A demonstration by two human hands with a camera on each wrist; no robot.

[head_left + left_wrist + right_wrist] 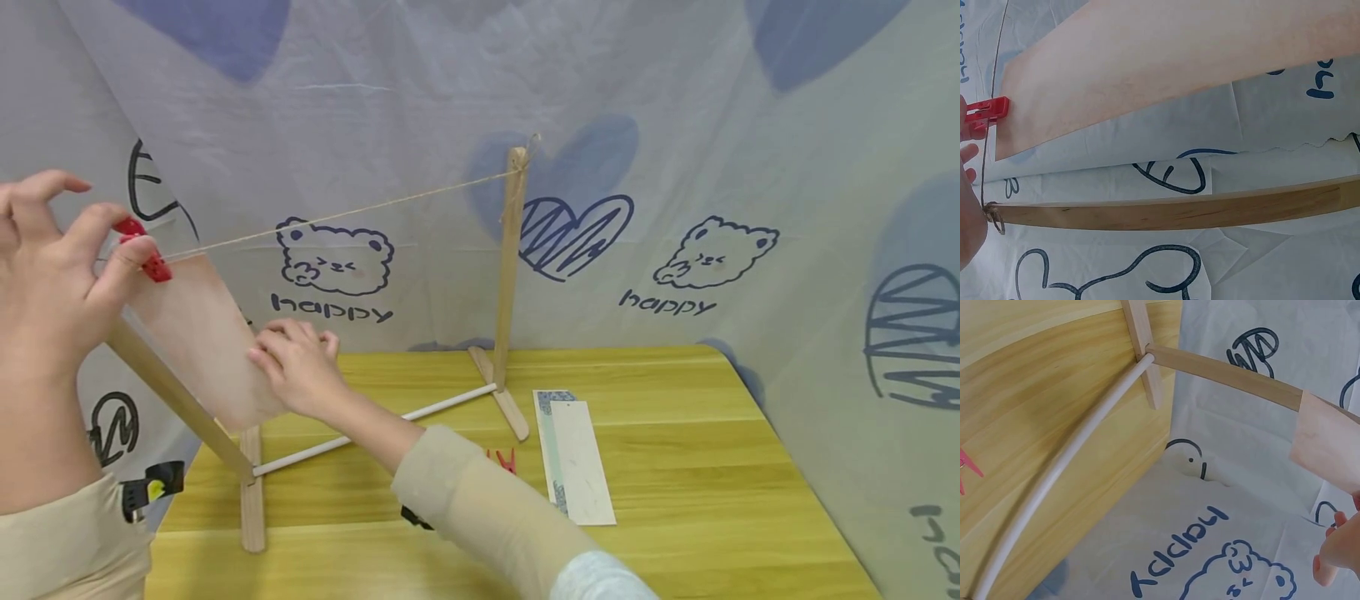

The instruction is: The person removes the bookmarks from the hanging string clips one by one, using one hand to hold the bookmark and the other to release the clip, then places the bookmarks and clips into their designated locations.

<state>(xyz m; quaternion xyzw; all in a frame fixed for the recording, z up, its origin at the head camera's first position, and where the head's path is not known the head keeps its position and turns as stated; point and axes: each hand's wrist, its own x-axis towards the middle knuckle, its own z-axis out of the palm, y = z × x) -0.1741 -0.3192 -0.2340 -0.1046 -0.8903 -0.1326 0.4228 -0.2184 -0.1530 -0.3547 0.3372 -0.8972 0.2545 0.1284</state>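
Observation:
My left hand [52,279] pinches a red clothespin [155,265] between thumb and forefinger at the left end of a thin string [375,205]. In the left wrist view the clothespin [988,110] sits over the string at the end of a pale pinkish, blank card [1116,75]. The card [202,342] hangs at a slant below the string. With curled fingers my right hand [303,367] holds the card's right edge, lower down. Its fingertips are partly out of frame in the right wrist view, beside the card [1325,444].
The string is tied to a wooden post [510,275] at the right; another post [180,400] stands at left. A white rod [442,404] joins them. Flat white and patterned cards [581,462] and a red clothespin [507,460] lie on the wooden table [690,450]. Printed cloth [442,92] hangs behind.

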